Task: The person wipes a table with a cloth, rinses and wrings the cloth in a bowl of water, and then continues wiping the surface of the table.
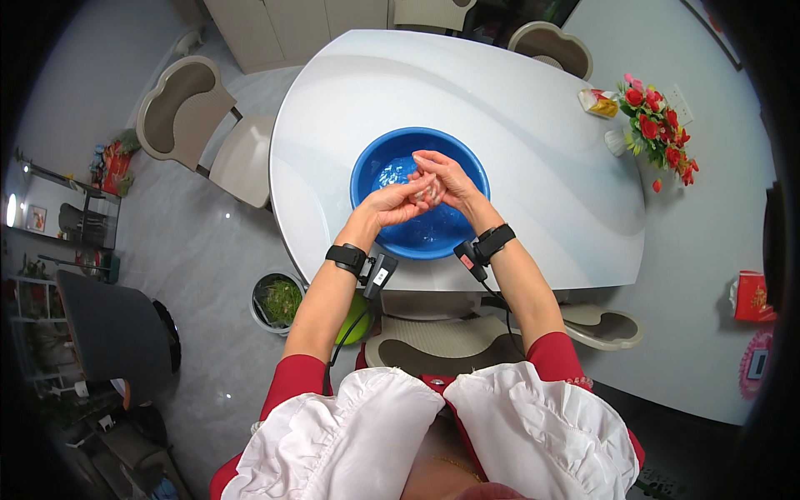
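Note:
A round blue plastic basin (420,245) stands on the white table, and what looks like clear water glints at its bottom. Over the middle of it my left hand (397,203) and my right hand (452,180) meet, palms turned up and fingers overlapping. Pale patches show among the curled fingers; whether these are a small thing, suds or wet skin I cannot tell. The fingers hide part of the basin's inside. Each wrist bears a black strap with a small device and a cable: one device (380,275) on the left, another (470,259) on the right.
The glossy table (537,206) has a curved edge. Red artificial flowers (656,128) in a white vase and a tissue pack (599,102) are at its right. A chair (194,125) stands left; another (444,344) is before me. A bucket of green plants (279,301) sits on the floor.

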The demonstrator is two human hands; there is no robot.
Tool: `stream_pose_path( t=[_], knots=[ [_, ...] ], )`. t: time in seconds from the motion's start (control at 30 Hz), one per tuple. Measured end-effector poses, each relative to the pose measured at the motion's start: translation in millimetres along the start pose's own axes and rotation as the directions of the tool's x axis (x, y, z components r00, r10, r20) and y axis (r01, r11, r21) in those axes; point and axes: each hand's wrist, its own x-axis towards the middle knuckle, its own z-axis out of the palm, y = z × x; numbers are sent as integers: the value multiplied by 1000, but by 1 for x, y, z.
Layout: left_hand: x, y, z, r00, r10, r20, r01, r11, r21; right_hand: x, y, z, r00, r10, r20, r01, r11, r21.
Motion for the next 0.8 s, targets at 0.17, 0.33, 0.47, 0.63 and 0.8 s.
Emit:
stream_pose_path(
  t=[0.17,0.33,0.47,0.63,0.8],
  knots=[
    [2,7,23,990,-91,-110,123,935,334,2,-7,6,999,10,30,-10,1000,-21],
    [3,9,27,982,-65,-177,171,705,688,7,-12,11,998,68,9,-69,997,28],
    [9,2,30,965,38,-260,184,607,773,15,-12,3,994,73,-77,-72,997,8],
    [12,-4,27,943,161,-292,187,470,863,16,-11,11,985,72,-154,-76,997,-19],
    [16,-17,39,877,414,-244,233,78,969,17,-13,12,963,41,-266,-51,998,-29]
  ],
)
